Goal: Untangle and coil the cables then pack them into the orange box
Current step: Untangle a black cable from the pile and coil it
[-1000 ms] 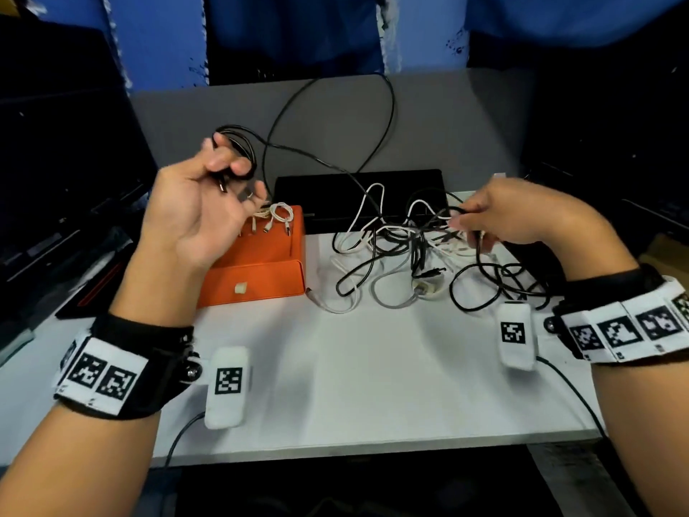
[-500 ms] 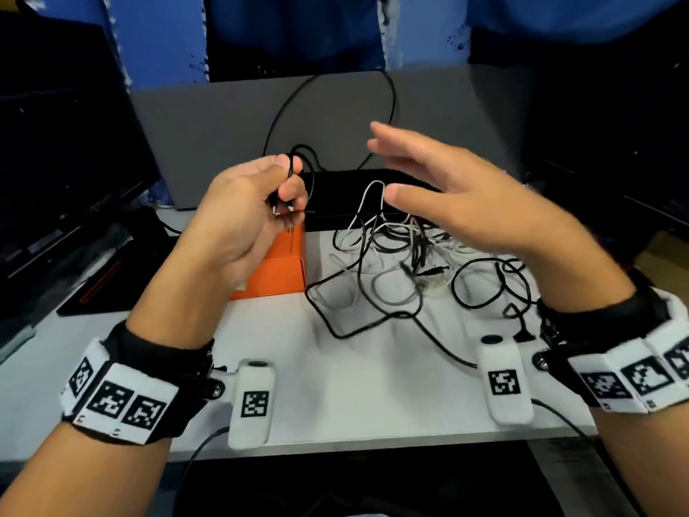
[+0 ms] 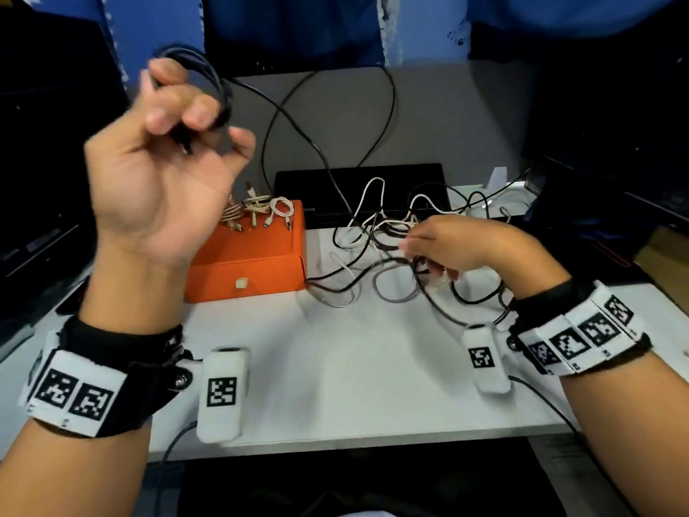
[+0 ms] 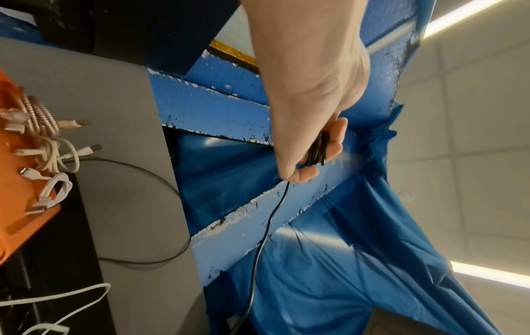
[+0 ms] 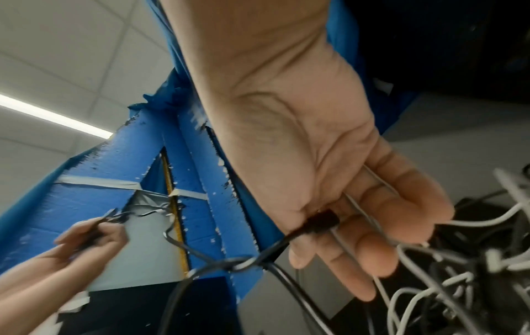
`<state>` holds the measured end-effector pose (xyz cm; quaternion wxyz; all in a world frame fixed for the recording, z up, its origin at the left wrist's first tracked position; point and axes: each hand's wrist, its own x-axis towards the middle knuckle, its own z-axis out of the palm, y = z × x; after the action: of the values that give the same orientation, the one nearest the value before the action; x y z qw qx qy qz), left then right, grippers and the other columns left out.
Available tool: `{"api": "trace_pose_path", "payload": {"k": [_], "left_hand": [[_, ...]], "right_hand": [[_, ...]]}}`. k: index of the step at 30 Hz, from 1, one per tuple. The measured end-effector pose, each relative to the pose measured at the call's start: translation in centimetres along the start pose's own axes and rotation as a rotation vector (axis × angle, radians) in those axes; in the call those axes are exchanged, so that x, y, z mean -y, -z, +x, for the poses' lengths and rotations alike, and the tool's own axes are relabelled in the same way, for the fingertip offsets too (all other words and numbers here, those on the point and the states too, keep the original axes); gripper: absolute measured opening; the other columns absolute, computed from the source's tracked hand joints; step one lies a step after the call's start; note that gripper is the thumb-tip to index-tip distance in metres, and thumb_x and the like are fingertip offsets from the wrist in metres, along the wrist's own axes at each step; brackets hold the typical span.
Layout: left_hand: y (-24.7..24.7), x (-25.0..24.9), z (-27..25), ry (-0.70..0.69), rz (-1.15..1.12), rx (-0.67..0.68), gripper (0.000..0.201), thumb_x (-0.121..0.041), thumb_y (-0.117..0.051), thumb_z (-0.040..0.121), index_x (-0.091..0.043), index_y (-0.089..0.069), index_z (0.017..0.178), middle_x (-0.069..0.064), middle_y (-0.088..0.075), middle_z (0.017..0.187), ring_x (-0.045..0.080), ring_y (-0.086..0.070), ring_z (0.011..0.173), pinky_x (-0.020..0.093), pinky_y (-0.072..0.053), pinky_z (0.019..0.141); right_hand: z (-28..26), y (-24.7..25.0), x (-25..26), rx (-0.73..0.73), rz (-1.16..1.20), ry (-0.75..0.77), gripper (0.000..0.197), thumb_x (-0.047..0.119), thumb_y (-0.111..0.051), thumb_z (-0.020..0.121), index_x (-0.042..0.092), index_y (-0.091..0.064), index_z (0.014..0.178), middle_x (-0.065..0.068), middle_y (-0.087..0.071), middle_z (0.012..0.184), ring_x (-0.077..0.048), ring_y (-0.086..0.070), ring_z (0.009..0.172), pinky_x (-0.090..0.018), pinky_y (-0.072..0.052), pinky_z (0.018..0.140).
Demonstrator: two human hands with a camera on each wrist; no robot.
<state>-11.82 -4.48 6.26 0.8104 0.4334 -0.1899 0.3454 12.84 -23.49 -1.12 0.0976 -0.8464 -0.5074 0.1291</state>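
Note:
My left hand (image 3: 186, 121) is raised high at the left, palm toward me, its fingers curled round a small coil of black cable (image 3: 214, 82); the left wrist view shows the coil (image 4: 317, 149) in the fist. The cable's free length (image 3: 298, 121) runs down to the tangle of black and white cables (image 3: 373, 263) on the white table (image 3: 335, 367). My right hand (image 3: 425, 255) sits low in the tangle, holding a black plug (image 5: 321, 223) and a pale cable. The orange box (image 3: 246, 263) stands left of the tangle, closed, with several coiled cables (image 3: 261, 214) on its lid.
A flat black case (image 3: 358, 181) lies behind the tangle against a grey partition (image 3: 466, 117). A small white object (image 3: 497, 177) stands at the back right. Dark equipment flanks the table on both sides. The table's front edge (image 3: 354, 440) is near my wrists.
My left hand has swung up and to the left with the black coil. My right hand has dropped from in front of me into the tangle and taken hold of cables there.

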Motion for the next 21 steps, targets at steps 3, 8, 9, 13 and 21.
{"api": "trace_pose_path", "payload": {"k": [3, 8, 9, 13, 21], "left_hand": [[0.4, -1.1, 0.1, -0.029, 0.009, -0.039, 0.028, 0.0, -0.035, 0.101, -0.013, -0.06, 0.098, -0.004, -0.042, 0.074, 0.013, -0.052, 0.074, 0.037, -0.045, 0.082], [-1.2, 1.4, -0.6, 0.117, 0.32, -0.055, 0.02, -0.014, -0.038, 0.106, -0.022, -0.055, 0.098, -0.011, -0.045, 0.064, 0.007, -0.049, 0.073, 0.029, -0.043, 0.081], [-1.6, 2.2, -0.7, 0.158, 0.333, -0.045, 0.023, -0.018, -0.034, 0.109, -0.021, -0.054, 0.098, -0.011, -0.045, 0.063, 0.007, -0.049, 0.073, 0.028, -0.043, 0.08], [-2.9, 5.4, -1.7, 0.312, 0.396, 0.031, 0.022, -0.022, -0.034, 0.108, -0.017, -0.054, 0.099, -0.011, -0.044, 0.063, 0.01, -0.048, 0.071, 0.029, -0.045, 0.077], [-3.7, 6.6, -2.7, 0.517, 0.38, 0.168, 0.02, -0.021, -0.039, 0.105, -0.012, -0.054, 0.097, -0.008, -0.042, 0.062, 0.012, -0.046, 0.069, 0.034, -0.044, 0.078]], "right_hand": [[0.0, 0.9, -2.0, -0.049, -0.06, -0.103, 0.039, 0.043, -0.037, 0.11, 0.022, -0.059, 0.086, -0.003, -0.073, 0.077, -0.023, -0.071, 0.063, -0.043, -0.056, 0.085], [-1.5, 1.8, 0.8, -0.374, 0.017, 0.053, 0.043, 0.06, -0.036, 0.104, 0.028, -0.065, 0.104, 0.005, -0.07, 0.095, -0.02, -0.066, 0.094, -0.041, -0.053, 0.085], [-2.0, 1.8, 2.0, -0.423, 0.124, 0.119, 0.045, 0.063, -0.037, 0.103, 0.033, -0.063, 0.124, 0.008, -0.07, 0.106, -0.016, -0.065, 0.101, -0.038, -0.051, 0.089], [-3.6, 1.3, 6.0, -0.447, 0.499, 0.397, 0.065, 0.058, -0.05, 0.102, 0.039, -0.028, 0.16, 0.014, -0.051, 0.148, -0.002, -0.054, 0.131, -0.03, -0.042, 0.111], [-5.2, 2.7, 6.0, -0.399, 0.733, 0.608, 0.024, 0.018, -0.052, 0.108, 0.02, -0.07, 0.124, 0.0, -0.069, 0.088, -0.026, -0.049, 0.057, -0.038, -0.047, 0.052]]}}
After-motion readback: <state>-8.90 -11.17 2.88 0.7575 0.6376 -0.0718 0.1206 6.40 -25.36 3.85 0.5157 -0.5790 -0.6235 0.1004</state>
